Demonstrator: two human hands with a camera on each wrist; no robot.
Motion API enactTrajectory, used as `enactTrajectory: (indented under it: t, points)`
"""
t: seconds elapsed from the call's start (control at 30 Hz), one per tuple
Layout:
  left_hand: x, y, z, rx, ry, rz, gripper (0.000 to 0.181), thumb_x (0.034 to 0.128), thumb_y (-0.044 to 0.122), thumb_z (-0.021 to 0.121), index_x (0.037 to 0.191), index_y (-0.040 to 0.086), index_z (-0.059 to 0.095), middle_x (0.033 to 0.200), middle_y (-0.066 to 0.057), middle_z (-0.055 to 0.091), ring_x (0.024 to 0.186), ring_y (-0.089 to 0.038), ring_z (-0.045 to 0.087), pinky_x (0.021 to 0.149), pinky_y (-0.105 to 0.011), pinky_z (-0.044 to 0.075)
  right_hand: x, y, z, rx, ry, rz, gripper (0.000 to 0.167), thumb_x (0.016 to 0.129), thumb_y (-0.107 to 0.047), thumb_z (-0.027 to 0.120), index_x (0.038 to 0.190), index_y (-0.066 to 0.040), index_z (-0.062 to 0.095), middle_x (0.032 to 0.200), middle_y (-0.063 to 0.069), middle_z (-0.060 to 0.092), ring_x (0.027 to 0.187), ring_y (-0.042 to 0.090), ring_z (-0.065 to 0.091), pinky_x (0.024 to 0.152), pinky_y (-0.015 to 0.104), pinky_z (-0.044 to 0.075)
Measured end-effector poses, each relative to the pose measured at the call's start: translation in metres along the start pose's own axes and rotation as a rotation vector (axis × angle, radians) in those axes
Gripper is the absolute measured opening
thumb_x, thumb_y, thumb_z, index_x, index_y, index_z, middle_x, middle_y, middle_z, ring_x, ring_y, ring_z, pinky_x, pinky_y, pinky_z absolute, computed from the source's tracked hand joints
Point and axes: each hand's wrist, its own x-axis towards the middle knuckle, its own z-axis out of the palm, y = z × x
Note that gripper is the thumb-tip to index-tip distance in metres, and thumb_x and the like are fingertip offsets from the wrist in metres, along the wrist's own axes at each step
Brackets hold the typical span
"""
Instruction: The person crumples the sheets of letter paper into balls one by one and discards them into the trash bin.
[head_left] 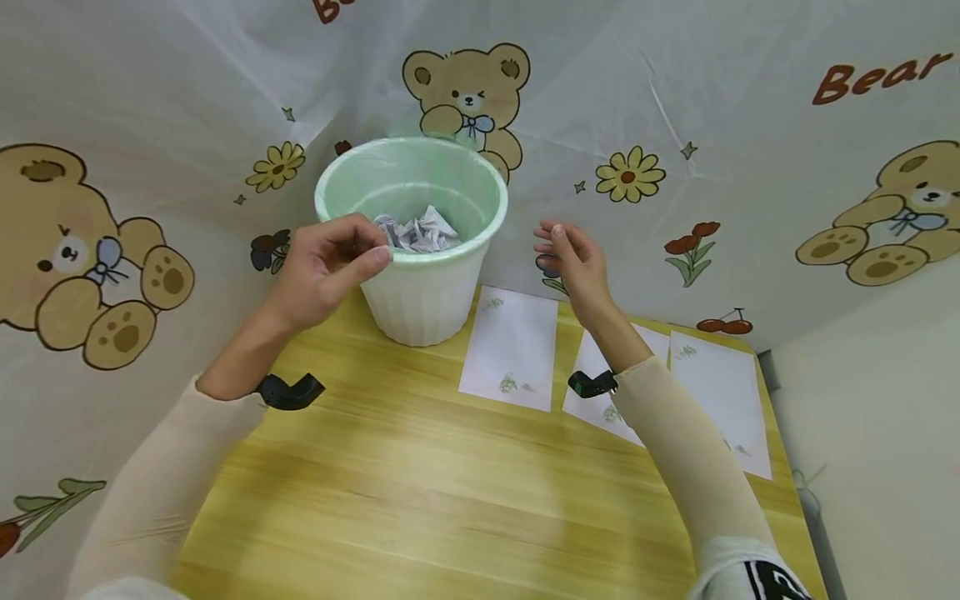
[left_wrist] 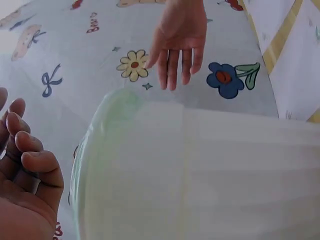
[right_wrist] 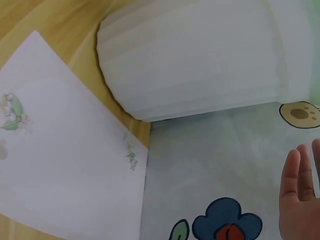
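A white waste bin [head_left: 423, 300] with a pale green bag over its rim stands at the back of the wooden table. Crumpled white paper [head_left: 420, 232] lies inside it. My left hand [head_left: 322, 271] hovers by the bin's front left rim, fingers loosely bent. In the left wrist view, those fingers [left_wrist: 37, 162] hold nothing and are apart from the bin. To the right of the bin, my right hand [head_left: 573, 265] is raised with nothing in it. Its fingers [right_wrist: 290, 172] look nearly straight in the right wrist view.
Three sheets of paper with small green plant prints lie right of the bin: a left sheet [head_left: 513, 342], a middle sheet [head_left: 588, 360] partly under my right arm, and a right sheet [head_left: 720, 392]. Behind the table [head_left: 420, 492] hangs a bear-print cloth [head_left: 555, 83].
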Motion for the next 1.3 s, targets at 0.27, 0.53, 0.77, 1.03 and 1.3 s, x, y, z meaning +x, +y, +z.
enactTrajectory:
  t: [0.27, 0.53, 0.77, 1.03, 1.3]
  points:
    - [-0.037, -0.029, 0.039, 0.071, -0.068, -0.133, 0.008, 0.0994, -0.003, 0.070, 0.101, 0.003, 0.074, 0.089, 0.003, 0.067, 0.075, -0.012, 0.055, 0.066, -0.023, 0.046, -0.027, 0.033, -0.028, -0.051, -0.039, 0.040, 0.046, 0.112, -0.034, 0.059, 0.141, 0.001, 0.064, 0.134, 0.012, 0.071, 0.119, 0.025, 0.070, 0.100, 0.030, 0.062]
    - [-0.065, -0.089, 0.084, 0.145, -0.210, -0.350, 0.031, 0.1011, 0.017, 0.077, 0.131, 0.012, 0.072, 0.129, -0.009, 0.072, 0.118, -0.031, 0.067, 0.091, -0.036, 0.056, -0.049, 0.059, -0.055, -0.371, -0.059, 0.078, 0.040, 0.109, -0.032, 0.066, 0.137, -0.003, 0.069, 0.126, 0.004, 0.071, 0.107, 0.011, 0.070, 0.092, 0.022, 0.060]
    - [-0.076, -0.134, 0.122, 0.300, -0.349, -0.459, 0.059, 0.0993, 0.024, 0.080, 0.152, 0.013, 0.057, 0.155, -0.011, 0.058, 0.136, -0.038, 0.059, 0.105, -0.051, 0.056, -0.066, 0.088, -0.067, -0.587, -0.139, 0.124, 0.041, 0.106, -0.037, 0.070, 0.139, -0.012, 0.069, 0.135, 0.013, 0.069, 0.120, 0.022, 0.065, 0.102, 0.035, 0.054]
    - [-0.047, -0.159, 0.162, 0.718, -0.579, -0.470, 0.083, 0.0954, 0.034, 0.084, 0.163, 0.008, 0.043, 0.166, -0.015, 0.045, 0.143, -0.037, 0.056, 0.121, -0.051, 0.048, -0.068, 0.101, -0.071, -0.850, -0.322, 0.155, 0.064, 0.094, -0.035, 0.086, 0.146, -0.005, 0.063, 0.148, 0.018, 0.062, 0.136, 0.043, 0.057, 0.117, 0.062, 0.046]
    - [-0.024, -0.176, 0.181, 0.899, -0.708, -0.540, 0.075, 0.1031, 0.035, 0.073, 0.163, 0.005, 0.039, 0.162, -0.019, 0.043, 0.103, -0.028, 0.069, 0.086, -0.038, 0.061, -0.063, 0.107, -0.069, -1.017, -0.397, 0.134, 0.068, 0.087, -0.032, 0.092, 0.143, -0.005, 0.066, 0.148, 0.022, 0.060, 0.131, 0.043, 0.050, 0.112, 0.058, 0.039]
